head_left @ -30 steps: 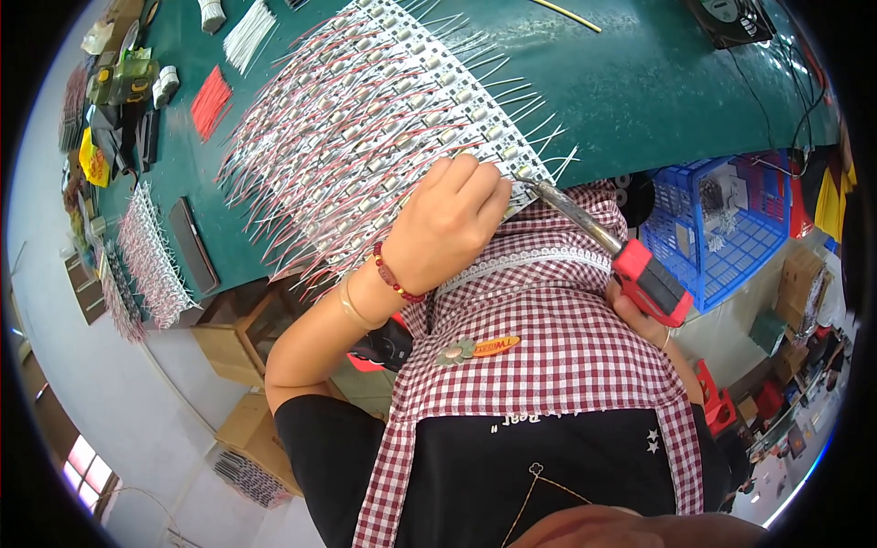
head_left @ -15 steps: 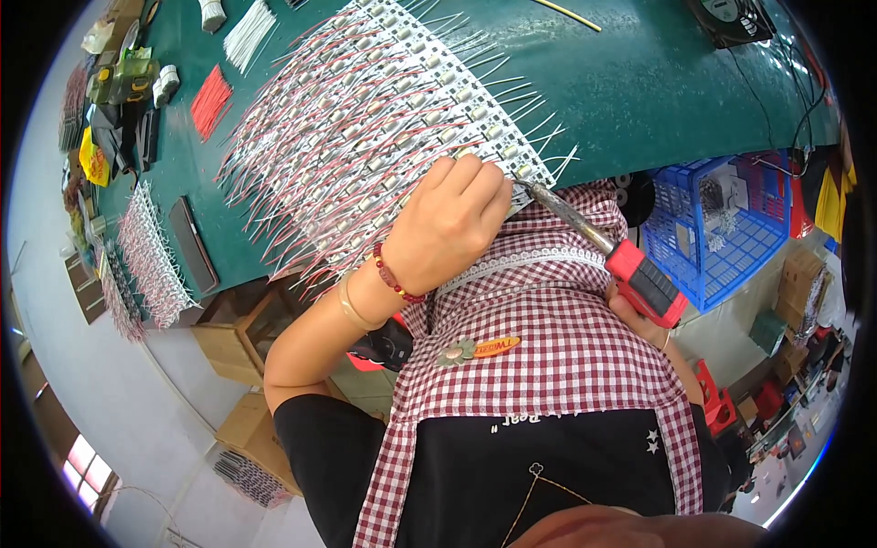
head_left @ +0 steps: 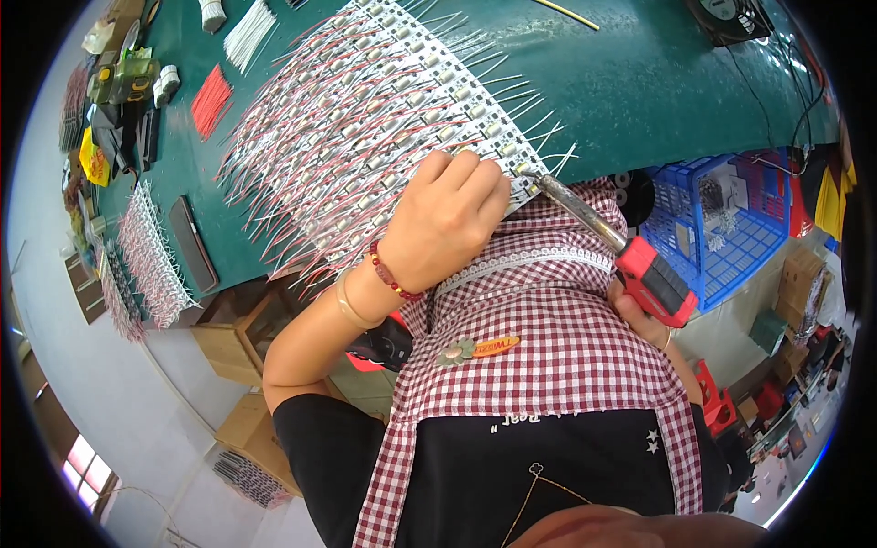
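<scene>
My left hand (head_left: 448, 210) rests over the near edge of a big panel of small circuit boards (head_left: 402, 100), its fingers curled into a pinch. Whatever is between those fingertips is hidden behind the knuckles. Rows of red and white wires stick out from the panel. My right hand (head_left: 641, 320), partly covered by the tool, grips a soldering iron (head_left: 656, 281) with a red and black handle. The iron's metal tip reaches the panel's near right corner, just right of my left fingers; whether it touches is too small to tell.
On the green table (head_left: 630, 82) lie red wires (head_left: 212, 102), white wires (head_left: 249, 35), a dark phone-like slab (head_left: 194, 242) and another wired panel (head_left: 153, 256). A black fan-like device (head_left: 731, 20) stands at far right. Below the table's right edge is a blue basket (head_left: 722, 228).
The soldering iron and my right hand have shifted slightly to the right, and the tip now sits a little farther from my left fingers. My left hand has barely moved.
</scene>
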Demonstrator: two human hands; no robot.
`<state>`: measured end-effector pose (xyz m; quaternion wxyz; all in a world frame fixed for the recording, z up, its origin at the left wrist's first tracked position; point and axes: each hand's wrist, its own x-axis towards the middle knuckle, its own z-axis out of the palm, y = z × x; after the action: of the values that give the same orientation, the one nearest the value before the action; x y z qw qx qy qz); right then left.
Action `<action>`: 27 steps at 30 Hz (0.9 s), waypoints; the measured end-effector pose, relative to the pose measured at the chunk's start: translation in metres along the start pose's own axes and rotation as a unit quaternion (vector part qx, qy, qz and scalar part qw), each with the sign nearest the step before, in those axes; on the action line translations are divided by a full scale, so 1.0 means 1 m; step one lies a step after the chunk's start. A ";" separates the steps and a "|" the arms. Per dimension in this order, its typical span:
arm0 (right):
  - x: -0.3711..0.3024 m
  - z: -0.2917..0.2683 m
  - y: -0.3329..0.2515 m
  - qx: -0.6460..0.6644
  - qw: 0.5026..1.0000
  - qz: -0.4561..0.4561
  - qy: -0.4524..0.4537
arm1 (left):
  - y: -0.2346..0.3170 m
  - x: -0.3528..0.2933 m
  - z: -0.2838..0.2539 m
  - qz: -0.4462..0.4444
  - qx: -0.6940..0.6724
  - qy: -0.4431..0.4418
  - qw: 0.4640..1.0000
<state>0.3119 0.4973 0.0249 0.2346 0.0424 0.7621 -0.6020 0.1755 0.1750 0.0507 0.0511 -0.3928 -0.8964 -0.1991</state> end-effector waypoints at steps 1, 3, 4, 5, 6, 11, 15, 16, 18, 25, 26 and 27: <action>-0.001 -0.001 0.002 0.004 1.000 -0.008 0.008 | 0.000 0.001 -0.002 -0.002 0.003 0.011 1.000; -0.002 -0.002 0.002 0.026 1.000 -0.010 0.012 | 0.003 0.003 -0.006 -0.004 0.005 0.021 1.000; -0.003 -0.001 0.003 0.048 0.999 -0.012 0.015 | 0.006 0.003 -0.009 -0.008 0.020 0.045 0.999; -0.006 -0.002 0.006 0.049 0.999 -0.011 0.018 | 0.008 0.003 -0.011 -0.012 0.035 0.069 0.997; -0.010 -0.004 0.010 0.063 0.998 -0.005 0.028 | 0.011 0.002 -0.011 -0.009 0.033 0.068 0.997; -0.010 -0.009 0.002 0.071 0.997 0.013 0.009 | 0.022 -0.008 0.010 -0.045 -0.043 0.074 0.995; -0.012 -0.012 0.005 0.023 0.999 0.024 0.001 | 0.022 -0.009 0.017 -0.051 -0.049 0.049 0.996; -0.012 -0.012 0.006 0.006 1.000 0.024 -0.002 | 0.021 -0.008 0.018 -0.051 -0.050 0.050 0.996; -0.011 -0.008 0.011 -0.009 1.000 0.006 0.009 | 0.020 -0.007 0.017 -0.040 -0.046 0.051 0.997; -0.007 -0.004 0.013 -0.056 0.997 -0.044 0.012 | 0.020 -0.005 0.017 -0.013 -0.030 0.046 0.998; -0.007 -0.003 0.015 -0.055 0.997 -0.044 0.012 | 0.021 -0.005 0.016 -0.013 -0.030 0.045 0.998; -0.009 -0.001 0.019 -0.068 0.997 -0.041 0.020 | 0.022 -0.004 0.014 -0.015 -0.035 0.039 0.999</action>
<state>0.3261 0.5057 0.0121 0.1969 0.0075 0.8070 -0.5567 0.1950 0.1915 0.0437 0.0691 -0.3732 -0.8917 -0.2466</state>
